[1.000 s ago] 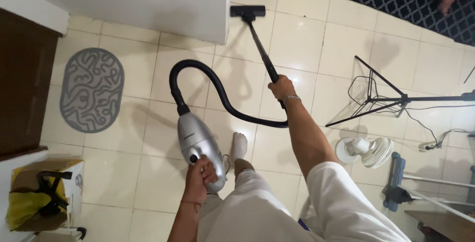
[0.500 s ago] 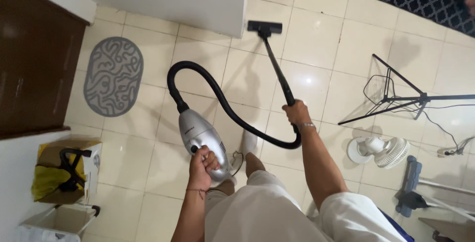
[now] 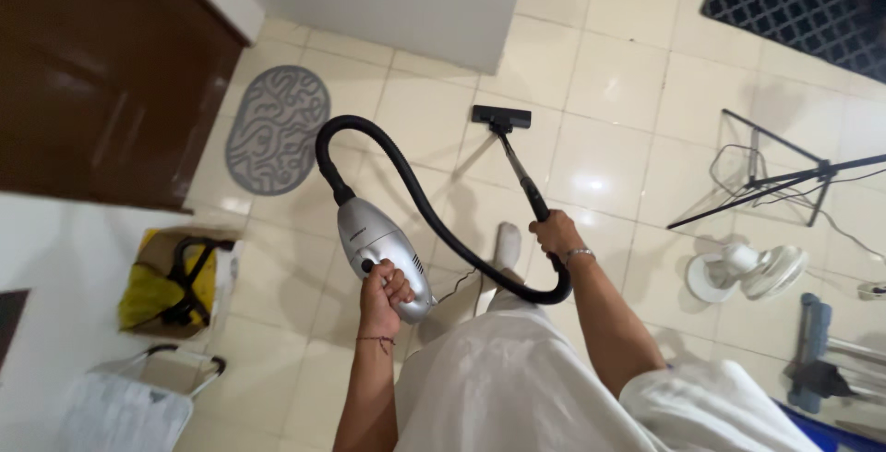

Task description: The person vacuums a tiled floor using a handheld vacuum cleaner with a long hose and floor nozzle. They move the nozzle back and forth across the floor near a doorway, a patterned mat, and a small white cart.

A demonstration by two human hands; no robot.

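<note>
A silver vacuum body (image 3: 383, 256) is gripped by the left hand (image 3: 383, 293), fingers clamped on its handle. The black wand (image 3: 522, 175) is clasped by the right hand (image 3: 556, 232), floor head (image 3: 501, 118) at 12 o'clock on open tile. White wall corner (image 3: 434, 9) at 12, grey mat (image 3: 277, 129) at 10, fan (image 3: 743, 270) and tripod stand (image 3: 766, 175) at 3.

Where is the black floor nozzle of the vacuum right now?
The floor nozzle sits flat on the cream tiles at upper centre of the head view, just below the white wall, right of the grey oval mat.
</note>
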